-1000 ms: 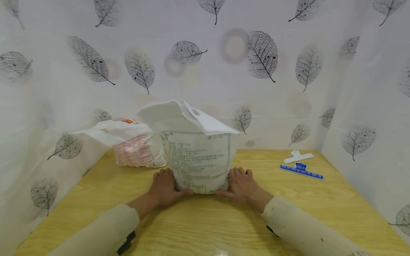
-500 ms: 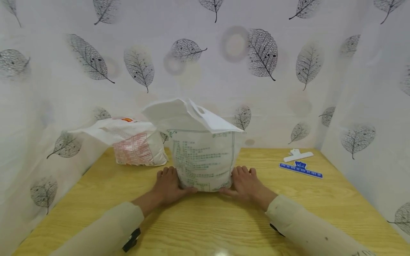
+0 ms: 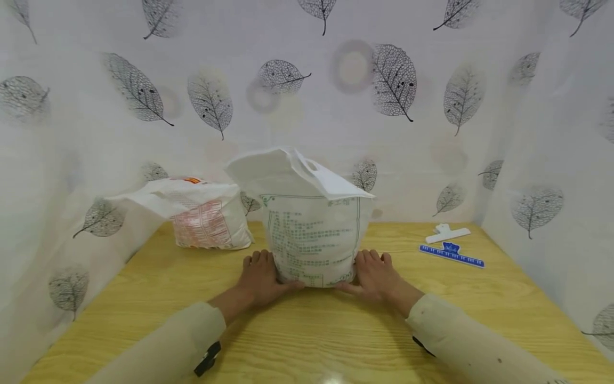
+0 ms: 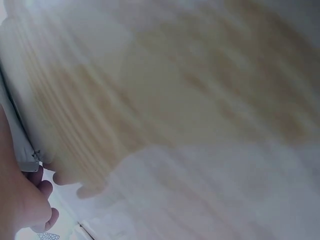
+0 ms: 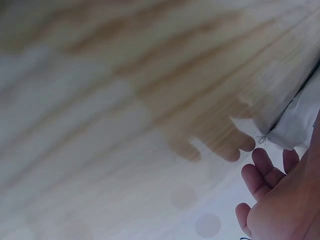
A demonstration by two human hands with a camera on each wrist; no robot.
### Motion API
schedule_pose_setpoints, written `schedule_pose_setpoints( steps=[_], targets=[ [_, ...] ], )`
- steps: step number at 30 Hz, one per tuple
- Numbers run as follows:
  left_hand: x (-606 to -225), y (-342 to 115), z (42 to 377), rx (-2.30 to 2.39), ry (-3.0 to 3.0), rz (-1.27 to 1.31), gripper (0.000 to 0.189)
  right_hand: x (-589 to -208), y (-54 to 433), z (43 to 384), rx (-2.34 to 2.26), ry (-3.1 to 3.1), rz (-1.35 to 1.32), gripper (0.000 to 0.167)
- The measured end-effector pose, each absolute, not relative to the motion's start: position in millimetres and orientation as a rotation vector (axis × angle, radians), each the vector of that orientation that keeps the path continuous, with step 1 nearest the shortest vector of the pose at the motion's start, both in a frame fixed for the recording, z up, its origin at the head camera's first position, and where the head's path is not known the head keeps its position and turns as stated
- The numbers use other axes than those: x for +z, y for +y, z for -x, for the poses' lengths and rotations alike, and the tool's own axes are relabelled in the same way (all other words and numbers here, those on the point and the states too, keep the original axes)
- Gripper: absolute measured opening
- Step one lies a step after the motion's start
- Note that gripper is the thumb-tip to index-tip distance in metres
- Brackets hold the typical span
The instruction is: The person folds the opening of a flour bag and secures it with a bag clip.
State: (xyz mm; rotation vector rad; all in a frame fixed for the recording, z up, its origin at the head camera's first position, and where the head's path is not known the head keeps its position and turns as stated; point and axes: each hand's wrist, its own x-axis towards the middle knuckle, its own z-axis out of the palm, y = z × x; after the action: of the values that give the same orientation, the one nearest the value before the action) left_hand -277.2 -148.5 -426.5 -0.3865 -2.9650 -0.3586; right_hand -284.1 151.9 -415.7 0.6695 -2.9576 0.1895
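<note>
A white plastic bag with green print [image 3: 314, 240] stands upright on the table, its top with a handle hole folded over. My left hand [image 3: 261, 280] grips its lower left side, the thumb along the bottom front edge. On the opposite lower side my right hand [image 3: 381, 280] holds it likewise, thumb in front and fingers at the side. In the left wrist view the left hand [image 4: 22, 200] shows at the lower left corner, beside a sliver of the bag [image 4: 22, 145]. The right wrist view has the right hand [image 5: 280, 200] against the bag's edge [image 5: 297, 122].
Behind to the left stands a second white bag with red print [image 3: 203, 221], its top flopped leftward. At the back right of the wooden table [image 3: 312, 336] lie a white clip [image 3: 447, 233] and a blue clip [image 3: 451, 255]. A leaf-patterned curtain [image 3: 316, 122] encloses back and sides.
Both hands have shifted the green-printed bag to the right, widening the gap to the red-printed bag. Their hold looks the same; the other bag and the clips have stayed put.
</note>
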Motion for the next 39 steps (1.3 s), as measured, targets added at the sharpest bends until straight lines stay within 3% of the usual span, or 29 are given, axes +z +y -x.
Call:
schedule_pose_setpoints(
  steps=[25,39],
  targets=[
    [-426,-131,283,-0.324,-2.936,0.417,0.105,-413,170,284,0.231,-2.943,-0.648,0.076],
    [-429,-127,282,-0.323,-2.892,0.427,0.106,-417,172,287,0.225,-2.969,-0.641,0.087]
  ],
)
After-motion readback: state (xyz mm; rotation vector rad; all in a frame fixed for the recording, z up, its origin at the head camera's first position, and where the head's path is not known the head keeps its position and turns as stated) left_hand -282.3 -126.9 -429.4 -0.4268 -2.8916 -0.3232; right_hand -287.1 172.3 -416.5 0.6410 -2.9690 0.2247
